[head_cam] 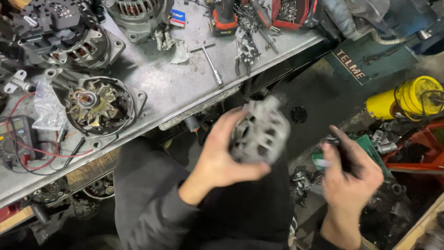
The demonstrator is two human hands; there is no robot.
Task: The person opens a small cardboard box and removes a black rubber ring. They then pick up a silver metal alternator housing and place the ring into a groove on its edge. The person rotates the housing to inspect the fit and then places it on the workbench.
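I look down on a grey metal workbench (162,78) that runs across the far left of a cluttered workshop, with a dark, littered floor to the right. On the bench, at the far left, sits a large dark alternator (64,34), and nearer to me an opened alternator half (102,105) shows its rotor claws. A second pale alternator (136,16) stands at the far edge. A yellow drum (407,98) lies at the far right, above a red tray (416,148). A multimeter (14,139) with red leads rests at the near left edge of the bench. A T-handle wrench (210,62) lies on the bench to the right of the middle, and a red cordless driver (224,18) stands beyond it.

My left hand (222,157) is curled around a grey alternator housing (261,132), gripping it from its left side, off the bench and above my dark clothing. My right hand (349,173) is near it on the right, fingers closed on a small dark object (340,146), too blurred for me to identify.
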